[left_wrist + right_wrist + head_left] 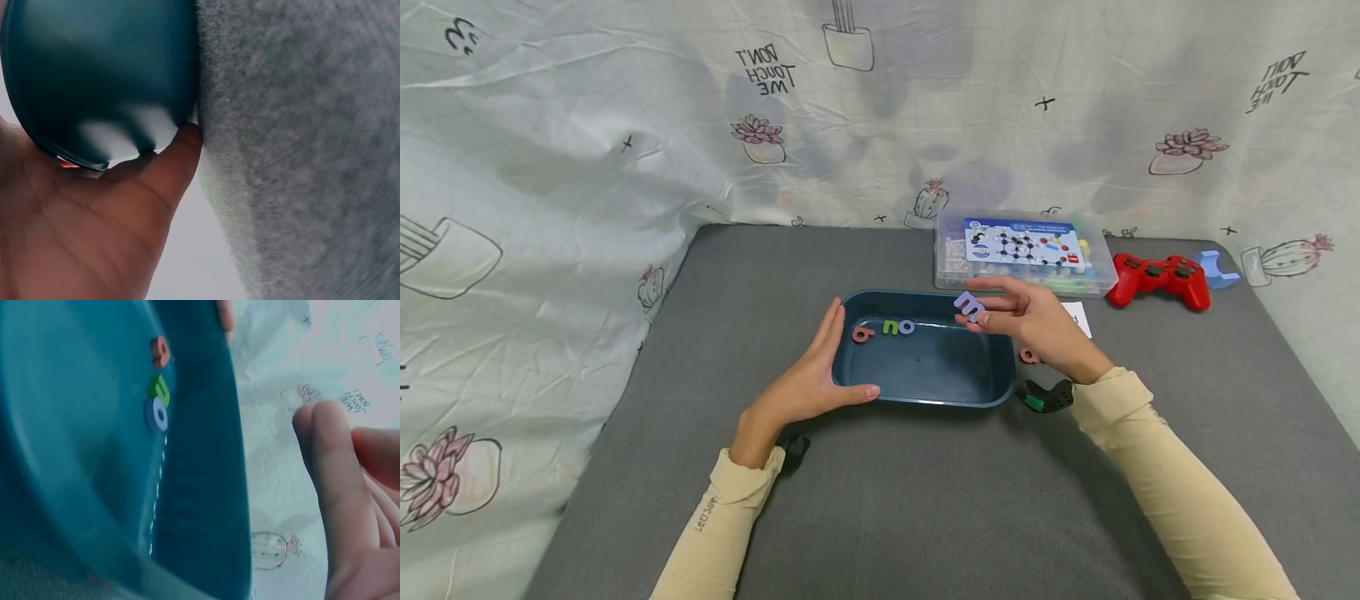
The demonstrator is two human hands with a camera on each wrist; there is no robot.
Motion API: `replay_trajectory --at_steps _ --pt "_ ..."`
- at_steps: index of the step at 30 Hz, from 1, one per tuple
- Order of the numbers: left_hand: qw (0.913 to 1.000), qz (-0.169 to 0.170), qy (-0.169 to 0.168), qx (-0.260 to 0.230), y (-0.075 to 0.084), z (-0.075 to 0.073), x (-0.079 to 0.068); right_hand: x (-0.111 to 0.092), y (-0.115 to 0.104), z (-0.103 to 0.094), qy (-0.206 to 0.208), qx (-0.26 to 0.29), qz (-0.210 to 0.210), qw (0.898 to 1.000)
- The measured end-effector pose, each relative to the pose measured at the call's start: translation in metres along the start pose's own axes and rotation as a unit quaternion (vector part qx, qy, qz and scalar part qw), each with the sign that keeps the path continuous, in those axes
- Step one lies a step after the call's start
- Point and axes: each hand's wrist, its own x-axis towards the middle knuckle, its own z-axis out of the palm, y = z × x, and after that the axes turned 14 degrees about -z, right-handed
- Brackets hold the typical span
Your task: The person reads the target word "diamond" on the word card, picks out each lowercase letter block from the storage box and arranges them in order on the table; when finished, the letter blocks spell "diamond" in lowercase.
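In the head view my right hand pinches a purple letter m between thumb and fingers, held above the right rear part of a dark blue-green tray. My left hand lies against the tray's left end, its straight fingers along the side and its thumb at the front rim. Inside the tray, toward the back left, are an orange letter, a green letter n and a purple letter o. The right wrist view hides the m behind the fingers.
Right of the tray lies another orange letter, partly behind my right hand. A white card lies behind that wrist. Farther back are a clear plastic case, a red game controller and a light blue piece.
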Motion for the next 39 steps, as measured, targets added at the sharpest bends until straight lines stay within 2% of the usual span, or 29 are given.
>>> replay_trajectory --at_steps 4,10,22,29,39 --pt "1.0 0.002 0.001 -0.001 0.0 0.001 0.0 -0.004 -0.002 -0.002 0.022 0.014 -0.003 1.0" --pt "1.0 0.006 0.002 -0.002 -0.002 0.002 -0.001 -0.014 -0.002 -0.01 0.047 -0.012 -0.018 0.999" --pt "1.0 0.007 0.004 0.001 -0.003 0.002 -0.001 -0.035 0.01 -0.026 0.089 0.099 -0.028 0.991" --pt "1.0 0.005 0.004 0.001 -0.005 0.004 0.0 -0.049 0.019 -0.034 0.117 0.095 -0.029 0.988" --pt "1.0 0.004 0.003 -0.003 -0.005 0.003 0.0 -0.059 0.027 -0.043 0.146 0.104 -0.034 0.983"
